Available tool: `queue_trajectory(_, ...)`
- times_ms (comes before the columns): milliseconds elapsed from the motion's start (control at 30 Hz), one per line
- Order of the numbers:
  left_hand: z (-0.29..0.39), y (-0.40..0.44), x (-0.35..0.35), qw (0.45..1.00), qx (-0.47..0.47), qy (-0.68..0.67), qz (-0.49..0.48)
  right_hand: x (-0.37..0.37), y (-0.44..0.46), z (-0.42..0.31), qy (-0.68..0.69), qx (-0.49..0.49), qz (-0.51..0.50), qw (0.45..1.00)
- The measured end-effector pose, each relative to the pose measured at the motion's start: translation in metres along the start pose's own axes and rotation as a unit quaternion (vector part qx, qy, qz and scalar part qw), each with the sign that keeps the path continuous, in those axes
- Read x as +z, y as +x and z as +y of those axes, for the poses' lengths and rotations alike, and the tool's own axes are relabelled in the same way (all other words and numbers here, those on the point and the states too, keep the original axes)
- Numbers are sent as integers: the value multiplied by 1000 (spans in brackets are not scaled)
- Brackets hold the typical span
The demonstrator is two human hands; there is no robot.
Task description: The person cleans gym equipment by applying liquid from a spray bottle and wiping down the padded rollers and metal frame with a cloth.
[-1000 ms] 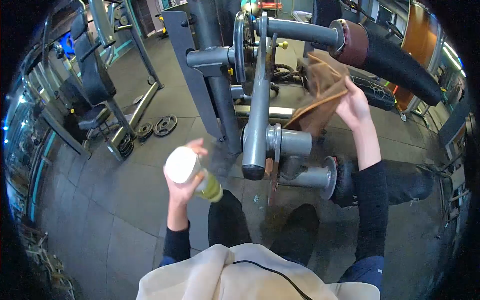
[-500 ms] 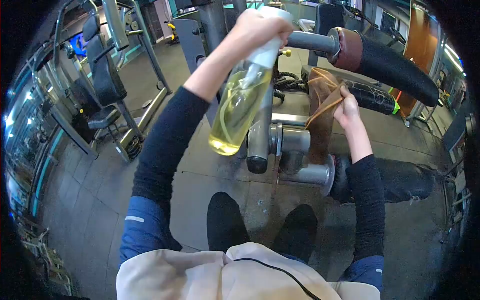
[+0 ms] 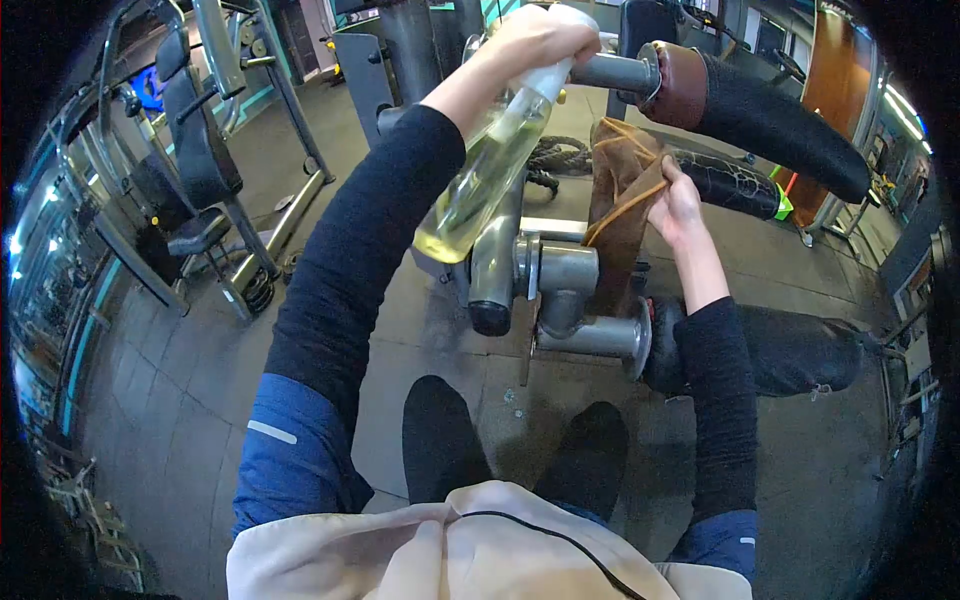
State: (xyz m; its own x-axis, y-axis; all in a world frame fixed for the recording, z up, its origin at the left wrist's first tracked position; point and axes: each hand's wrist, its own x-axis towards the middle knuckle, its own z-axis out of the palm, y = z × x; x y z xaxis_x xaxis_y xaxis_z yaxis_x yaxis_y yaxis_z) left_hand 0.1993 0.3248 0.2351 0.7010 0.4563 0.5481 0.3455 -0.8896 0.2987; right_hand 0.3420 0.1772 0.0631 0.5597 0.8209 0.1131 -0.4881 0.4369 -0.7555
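My left hand is wrapped round the white top of a clear spray bottle holding yellow liquid. The bottle slants, its base toward me and to the left, above a grey metal machine arm. In my right hand is a brown cloth with orange edging, pinched at its right side and hanging down beside the machine's metal joint. The bottle's spray head is mostly covered by my left fingers. Bottle and cloth are apart.
Black padded rollers stick out to the right, the upper one with a maroon collar. A lower roller lies beside my right forearm. Behind the cloth is a thick black rope. A seated weight machine stands at left.
My left hand and the bottle have moved slightly farther forward, and the bottle leans more. The cloth and right hand appear a little farther left, along with a small shift of the whole view.
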Motion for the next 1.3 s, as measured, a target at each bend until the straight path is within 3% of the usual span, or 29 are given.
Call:
queue_trajectory(100, -3, 16, -9, 970, 209, 120, 30, 1, 4, 1, -21, -10, 29, 999)
queue_trajectory(133, 1, 20, -11, 991, 129, 39, -15, -2, 6, 0, -8, -8, 16, 1000)
queue_trajectory(200, 0, 26, -5, 951, 256, 169, 32, -2, 5, 0, 4, -2, 1, 1000)
queue_trajectory(267, 11, 20, 0, 967, 168, 190, 34, 1, 1, -3, 10, -4, 5, 1000)
queue_trajectory(300, 22, 12, -3, 1000, 22, -2, -5, 8, -3, -4, 11, -1, 28, 1000)
queue_trajectory(333, 21, 10, 2, 994, 2, -104, -20, 8, -2, -4, 9, 1, 24, 1000)
queue_trajectory(400, 26, 13, 8, 999, -19, -49, -9, 6, 0, -4, 8, 0, 19, 1000)
queue_trajectory(633, 35, 10, 15, 996, -4, -83, -28, 11, -3, -6, -1, 1, 21, 1000)
queue_trajectory(700, 29, 16, 24, 996, 84, -13, -13, 6, 1, -7, 7, 2, 15, 1000)
queue_trajectory(733, 27, 21, 27, 996, 85, -13, -13, 3, 4, -5, 15, 6, 8, 1000)
queue_trajectory(800, 26, 24, 30, 938, 252, 235, 40, -4, 12, -3, 14, 5, 5, 1000)
queue_trajectory(833, 26, 26, 31, 938, 253, 235, 38, -8, 15, -3, 11, 5, -2, 1000)
queue_trajectory(900, 34, 22, 22, 964, 190, 178, -57, -1, 9, -5, 6, 4, -8, 1000)
queue_trajectory(1033, 33, 28, 25, 945, 247, 205, -54, 3, 6, -5, -9, -16, 10, 1000)
queue_trajectory(1100, 38, 12, 8, 998, 23, 28, -56, -5, 13, -3, -24, -30, 21, 999)
queue_trajectory(1133, 34, 0, 4, 998, -18, -52, 24, -10, 18, -4, -11, -16, 9, 1000)
queue_trajectory(1200, 6, 23, 1, 992, 111, 59, -17, -11, 17, -4, 4, -1, -5, 1000)
queue_trajectory(1233, -6, 21, 0, 991, 125, 26, 33, -3, 11, -7, 0, 0, 1, 1000)
queue_trajectory(1300, -22, 16, -1, 990, 115, 72, 31, -1, 8, -7, -5, 2, 5, 1000)
